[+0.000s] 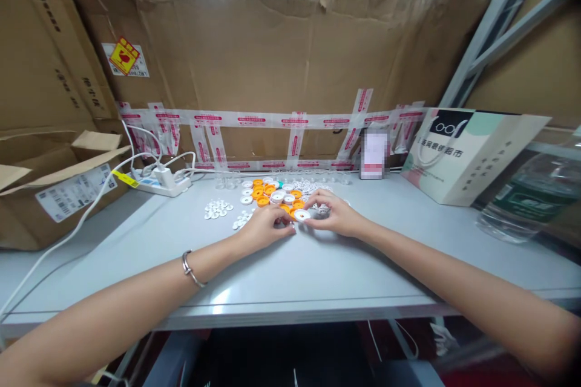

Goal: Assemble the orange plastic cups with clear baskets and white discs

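Plainly, a grey table (pixel 336 272) bears orange discs (pixel 262 200); torn cardboard (pixel 254 51) stands behind.

White, round plastic disc (pixel 301 216) held at its rim

The right hand (pixel 334 213) pinches it, the broad face toward the camera, a small orange spot at its centre. Behind it, orange and white round plastic pieces (pixel 262 200) lie clustered, some overlapping, nearer the back edge of the worktop (pixel 318 272) than the front.
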The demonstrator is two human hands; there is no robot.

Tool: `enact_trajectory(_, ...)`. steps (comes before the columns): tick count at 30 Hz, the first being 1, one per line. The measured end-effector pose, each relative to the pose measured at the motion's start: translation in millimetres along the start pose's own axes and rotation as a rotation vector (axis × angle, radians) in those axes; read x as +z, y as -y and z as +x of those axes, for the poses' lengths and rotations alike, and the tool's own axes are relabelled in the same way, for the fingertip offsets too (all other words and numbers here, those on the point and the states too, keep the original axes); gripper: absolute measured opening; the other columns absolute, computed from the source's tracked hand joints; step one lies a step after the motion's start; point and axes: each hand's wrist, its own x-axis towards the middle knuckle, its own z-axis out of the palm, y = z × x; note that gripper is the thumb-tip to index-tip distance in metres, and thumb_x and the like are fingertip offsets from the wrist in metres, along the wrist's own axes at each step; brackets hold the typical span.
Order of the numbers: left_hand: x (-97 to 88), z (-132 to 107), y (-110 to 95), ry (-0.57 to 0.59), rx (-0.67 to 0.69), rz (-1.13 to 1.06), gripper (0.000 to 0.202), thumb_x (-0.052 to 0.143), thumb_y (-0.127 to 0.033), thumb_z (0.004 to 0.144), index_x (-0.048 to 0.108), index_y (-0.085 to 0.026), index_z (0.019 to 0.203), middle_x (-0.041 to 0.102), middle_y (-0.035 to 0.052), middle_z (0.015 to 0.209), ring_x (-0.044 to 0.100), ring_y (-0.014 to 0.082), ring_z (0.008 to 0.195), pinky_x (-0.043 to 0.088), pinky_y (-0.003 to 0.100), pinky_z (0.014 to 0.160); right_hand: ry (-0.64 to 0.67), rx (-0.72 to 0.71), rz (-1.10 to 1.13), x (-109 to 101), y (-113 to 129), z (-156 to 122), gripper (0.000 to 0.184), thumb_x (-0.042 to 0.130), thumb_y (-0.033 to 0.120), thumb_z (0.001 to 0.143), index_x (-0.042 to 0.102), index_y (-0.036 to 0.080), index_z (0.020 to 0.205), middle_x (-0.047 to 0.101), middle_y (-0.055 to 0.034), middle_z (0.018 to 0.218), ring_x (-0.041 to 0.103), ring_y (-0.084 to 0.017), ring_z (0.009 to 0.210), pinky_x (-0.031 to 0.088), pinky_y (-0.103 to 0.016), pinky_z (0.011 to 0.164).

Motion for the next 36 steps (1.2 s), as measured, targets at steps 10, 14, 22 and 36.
enact_trajectory(10, -33.1, -8.5, 2.1, -0.018, 0.013, -0.020, 0.025, 0.058, -0.031, 0.078, 0.063, -0.019, 0.099, 0.065, 0.0043, 0.096, 0.057, 0.0168, 0.083, 0.044, 0.029, 0.075, -0.035, 0.018, -0.067, 19.8, 13.5, 0.2, 0.020, 0.071, 0.031, 0.066, 0.064, 0.022, 0.083, 0.054, -0.0045, 0.086, 0.052, -0.022, 0.087, 0.041, -0.040, 0.083)
enact_trajectory(14, -24.0, -7.7, -3.1, 0.033, 0.009, -0.008, 0.023, 0.058, -0.031, 0.079, 0.063, -0.018, 0.097, 0.066, 0.0044, 0.090, 0.057, 0.0170, 0.081, 0.043, 0.029, 0.073, -0.044, 0.019, -0.076, 21.4, 12.3, -0.4, 0.019, 0.071, 0.032, 0.066, 0.064, 0.023, 0.082, 0.055, -0.0043, 0.087, 0.052, -0.022, 0.088, 0.040, -0.040, 0.082)
enact_trajectory(22, -18.1, -7.3, -4.0, 0.027, 0.017, -0.005, 0.024, 0.055, -0.033, 0.080, 0.062, -0.018, 0.097, 0.065, 0.0047, 0.093, 0.057, 0.0168, 0.082, 0.042, 0.026, 0.068, -0.048, 0.007, -0.116, 25.2, 12.0, 3.7, 0.022, 0.071, 0.036, 0.065, 0.064, 0.022, 0.081, 0.055, -0.0045, 0.088, 0.051, -0.021, 0.088, 0.039, -0.039, 0.082)
enact_trajectory(36, -10.9, -6.3, -1.2, 0.039, 0.067, 0.076, 0.020, 0.059, -0.030, 0.078, 0.064, -0.019, 0.093, 0.067, 0.0027, 0.089, 0.058, 0.0157, 0.081, 0.042, 0.024, 0.070, 0.001, -0.007, -0.163, 24.8, 16.0, -4.8, 0.018, 0.068, 0.033, 0.069, 0.065, 0.021, 0.082, 0.052, -0.0032, 0.086, 0.048, -0.019, 0.086, 0.038, -0.034, 0.080)
